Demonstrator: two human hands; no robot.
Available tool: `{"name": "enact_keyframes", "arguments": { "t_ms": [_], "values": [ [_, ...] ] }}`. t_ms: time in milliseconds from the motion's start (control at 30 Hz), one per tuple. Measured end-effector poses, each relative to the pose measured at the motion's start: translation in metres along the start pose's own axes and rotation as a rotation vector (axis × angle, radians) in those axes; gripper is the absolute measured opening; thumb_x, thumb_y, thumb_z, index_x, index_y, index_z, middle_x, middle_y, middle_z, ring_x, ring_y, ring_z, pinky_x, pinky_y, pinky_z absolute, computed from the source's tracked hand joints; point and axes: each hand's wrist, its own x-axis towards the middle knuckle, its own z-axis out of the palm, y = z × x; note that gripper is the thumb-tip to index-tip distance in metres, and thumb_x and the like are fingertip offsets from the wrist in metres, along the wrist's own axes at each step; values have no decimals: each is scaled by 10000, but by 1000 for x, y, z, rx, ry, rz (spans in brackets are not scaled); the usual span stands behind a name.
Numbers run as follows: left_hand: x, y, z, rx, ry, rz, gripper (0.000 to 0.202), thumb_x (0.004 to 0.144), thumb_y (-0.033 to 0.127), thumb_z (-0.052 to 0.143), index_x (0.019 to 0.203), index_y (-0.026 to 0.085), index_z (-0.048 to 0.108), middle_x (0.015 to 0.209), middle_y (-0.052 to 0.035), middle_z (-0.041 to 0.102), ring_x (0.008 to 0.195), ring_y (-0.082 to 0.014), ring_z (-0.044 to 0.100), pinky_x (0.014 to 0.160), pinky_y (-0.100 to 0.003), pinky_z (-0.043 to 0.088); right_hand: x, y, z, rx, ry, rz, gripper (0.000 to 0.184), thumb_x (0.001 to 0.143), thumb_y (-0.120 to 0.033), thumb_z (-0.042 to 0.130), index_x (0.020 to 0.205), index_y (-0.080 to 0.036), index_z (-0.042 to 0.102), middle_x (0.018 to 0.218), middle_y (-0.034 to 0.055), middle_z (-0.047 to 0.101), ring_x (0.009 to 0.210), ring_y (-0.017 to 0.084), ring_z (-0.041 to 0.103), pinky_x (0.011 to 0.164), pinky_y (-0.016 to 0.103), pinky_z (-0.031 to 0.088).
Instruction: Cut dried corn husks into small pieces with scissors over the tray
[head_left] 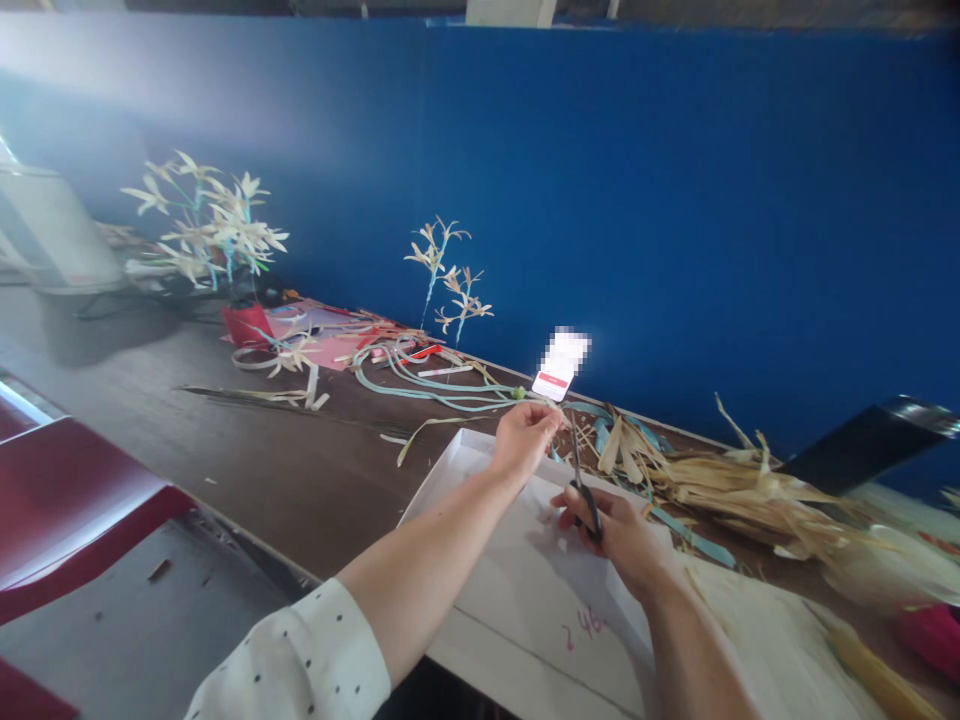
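Your right hand (622, 535), low in the middle of the frame, grips the scissors (583, 488) with the blades pointing up. Just above it, your left hand (525, 435) pinches a thin dry strip (559, 408) over the white tray (465, 470). Some flowers (214, 225) stand finished at the upper left. A big pile of dry leaves (742, 490) at the right looks uncut.

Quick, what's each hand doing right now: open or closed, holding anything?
Left hand: closed, pinching a pale strip, too small to identify.
Right hand: closed on scissors, blades pointing up toward the strip.
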Motion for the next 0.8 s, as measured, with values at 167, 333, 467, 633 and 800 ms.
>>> {"name": "enact_keyframes", "arguments": {
  "t_ms": [167,333,467,633,800],
  "values": [
    [-1,1,0,-6,-25,1,160,717,309,586,722,149,597,767,-25,657,566,-71,513,492,-180,389,0,-2,-1,32,9,-15,463,705,-561,619,843,-126,701,670,75,646,439,80,404,399,209,258],
    [-1,2,0,-12,-51,7,175,717,326,585,724,152,604,775,-27,655,596,-80,529,496,-180,394,0,-3,-1,42,10,-18,483,717,-573,606,857,-118,689,682,75,646,450,74,402,406,207,243],
    [0,0,0,-45,-51,18,181,705,325,606,736,147,600,761,-33,653,602,-83,523,495,-180,401,1,-1,-1,59,20,-34,494,711,-580,607,853,-114,687,678,80,647,433,74,390,395,216,232],
    [1,-1,1,-119,-47,47,206,684,329,641,748,140,591,776,-42,656,616,-85,527,508,-183,409,0,-4,-1,36,15,-32,521,711,-597,595,859,-105,677,692,89,649,435,75,389,400,224,237],
    [1,-1,0,-191,-27,101,279,647,397,691,758,148,631,675,-4,600,539,-60,474,495,-187,369,-2,-8,-1,19,15,-2,515,707,-607,591,855,-120,666,703,81,646,446,83,392,410,230,240]
  ]
}}
